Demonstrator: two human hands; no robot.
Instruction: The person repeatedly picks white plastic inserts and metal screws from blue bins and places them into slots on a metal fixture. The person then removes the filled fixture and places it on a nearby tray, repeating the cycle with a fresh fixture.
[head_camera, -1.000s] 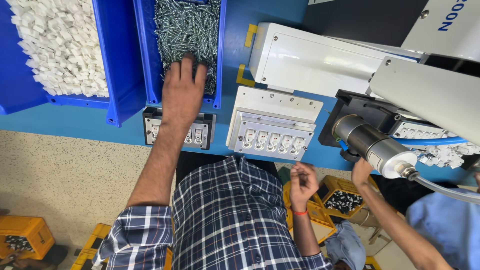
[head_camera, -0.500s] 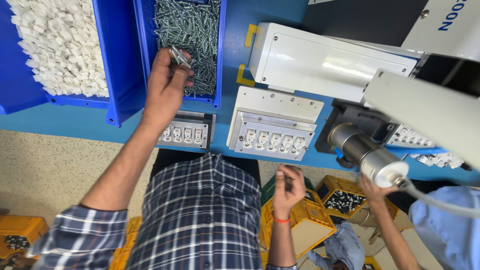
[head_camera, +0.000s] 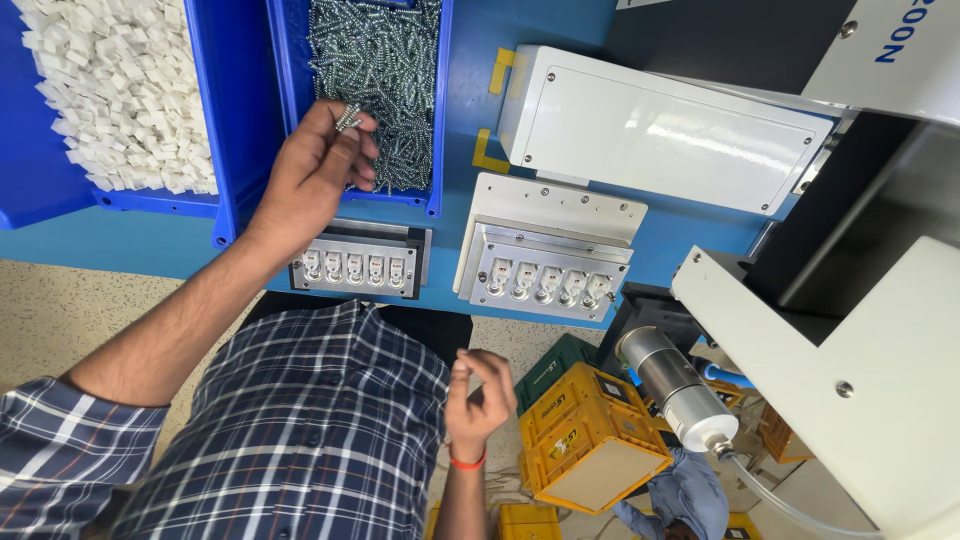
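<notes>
**Screws pinched over the blue bin**

Nearest to us, at the lower middle of the frame, our right hand (head_camera: 478, 392) hangs loosely curled and empty in front of the checked shirt (head_camera: 300, 420), above the yellow crates (head_camera: 590, 440) on the floor. Further up, our left hand (head_camera: 315, 175) reaches to the upper middle left; its fingers (head_camera: 352, 140) are closed on a small cluster of silver screws (head_camera: 347, 117), held at the fingertips just over the screw bin (head_camera: 432, 150). We judge the screws to be light, stiff and rather slippery, easy to drop singly, so a pinch across the shanks suits them best. Just below this hand, on the blue desk (head_camera: 150, 250), sits a small grey fixture (head_camera: 355, 265) with a row of white parts; a larger fixture (head_camera: 545, 270) lies to its right. Farther off, at the upper left, a second bin holds white plastic pieces (head_camera: 110, 90), and a white machine housing (head_camera: 660, 130) fills the upper right
</notes>
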